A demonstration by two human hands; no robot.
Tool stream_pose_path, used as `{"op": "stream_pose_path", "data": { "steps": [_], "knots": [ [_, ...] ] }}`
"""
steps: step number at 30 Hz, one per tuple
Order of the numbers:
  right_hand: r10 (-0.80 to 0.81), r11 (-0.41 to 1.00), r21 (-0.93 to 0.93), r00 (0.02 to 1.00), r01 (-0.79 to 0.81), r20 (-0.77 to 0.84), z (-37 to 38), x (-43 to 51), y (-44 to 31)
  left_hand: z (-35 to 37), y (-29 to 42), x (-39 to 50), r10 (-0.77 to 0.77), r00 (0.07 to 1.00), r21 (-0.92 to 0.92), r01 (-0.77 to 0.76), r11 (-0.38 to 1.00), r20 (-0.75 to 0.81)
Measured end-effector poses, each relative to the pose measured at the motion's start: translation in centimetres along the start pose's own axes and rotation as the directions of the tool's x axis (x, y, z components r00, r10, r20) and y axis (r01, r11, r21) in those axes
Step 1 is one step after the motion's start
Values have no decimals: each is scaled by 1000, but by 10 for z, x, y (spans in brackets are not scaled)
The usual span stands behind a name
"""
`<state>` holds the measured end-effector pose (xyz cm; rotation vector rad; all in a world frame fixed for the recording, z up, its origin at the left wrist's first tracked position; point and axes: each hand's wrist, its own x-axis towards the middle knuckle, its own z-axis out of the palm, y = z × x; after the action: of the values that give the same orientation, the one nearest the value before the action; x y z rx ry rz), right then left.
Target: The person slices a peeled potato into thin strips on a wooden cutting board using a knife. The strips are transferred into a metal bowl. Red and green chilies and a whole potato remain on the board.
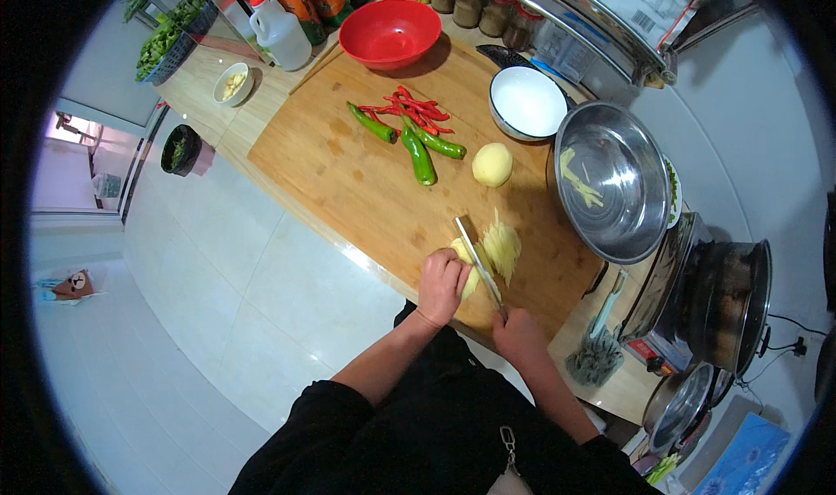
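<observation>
A kitchen knife [479, 260] is gripped by its handle in my right hand [520, 338], near the front edge of a wooden cutting board [339, 188]. Its blade stands on edge against sliced potato [467, 285]. With fingers curled, my left hand [444, 283] presses that potato down just left of the blade. Right of the knife lies a heap of potato shreds [503, 250]. Farther back on the board sits a whole peeled potato [492, 165]. Green peppers [418, 152] and thin red chillies [411, 111] lie together beyond it to the left.
A steel basin [627, 188] holding a few shreds stands at the right, beside a white bowl [528, 103]. At the back is a red bowl [390, 34]. A small bowl of garlic [233, 85] is far left. A pot [725, 305] rests on a stove at right.
</observation>
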<state>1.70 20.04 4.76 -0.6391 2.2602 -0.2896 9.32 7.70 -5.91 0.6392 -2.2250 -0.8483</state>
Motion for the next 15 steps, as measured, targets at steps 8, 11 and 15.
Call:
{"op": "stream_pose_path", "data": {
  "steps": [8, 11, 15],
  "knots": [
    [41, 990, 133, 998, -35, -44, 16, 23, -4, 2, 0, 0, 35, 999, -14, -35, 999, 3],
    [-26, 990, 139, 998, 32, -48, 13, 22, 4, 3, -1, 1, 31, 999, 10, -31, 999, 11],
    [-22, 998, 57, 1000, 23, -17, 10, 6, 17, 3, -1, -1, 21, 1000, 18, -21, 1000, 13]
  ]
}}
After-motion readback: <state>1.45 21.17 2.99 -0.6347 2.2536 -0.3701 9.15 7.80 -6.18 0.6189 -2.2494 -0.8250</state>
